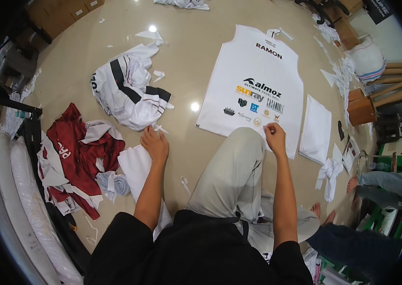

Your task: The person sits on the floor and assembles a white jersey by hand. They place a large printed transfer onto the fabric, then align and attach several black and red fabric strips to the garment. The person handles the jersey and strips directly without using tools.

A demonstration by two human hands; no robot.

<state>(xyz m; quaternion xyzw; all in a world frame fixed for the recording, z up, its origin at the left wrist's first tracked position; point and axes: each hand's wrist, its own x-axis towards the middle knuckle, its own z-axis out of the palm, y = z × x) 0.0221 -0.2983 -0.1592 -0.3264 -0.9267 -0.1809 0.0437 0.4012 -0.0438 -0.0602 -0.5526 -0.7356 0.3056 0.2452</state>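
I sit on the floor with my left hand (155, 144) lying flat, fingers stretched out and apart. It rests at the top end of a folded white cloth (138, 166), just below a crumpled bundle of white jersey pieces with black bands (130, 90). My right hand (275, 137) is over the lower edge of a flat white sleeveless jersey panel (243, 64) printed with several logos. Its thumb and fingertips are pinched together beside my raised knee; whatever is between them, if anything, cannot be made out.
Dark red and white jersey pieces (80, 156) lie at the left, with a small grey-blue cloth roll (115, 184). Folded white fabric (316, 128) and white scraps (330, 172) are right of the panel. Long wrapped rolls (32, 204) line the left edge. Another person's legs (381, 183) are at right.
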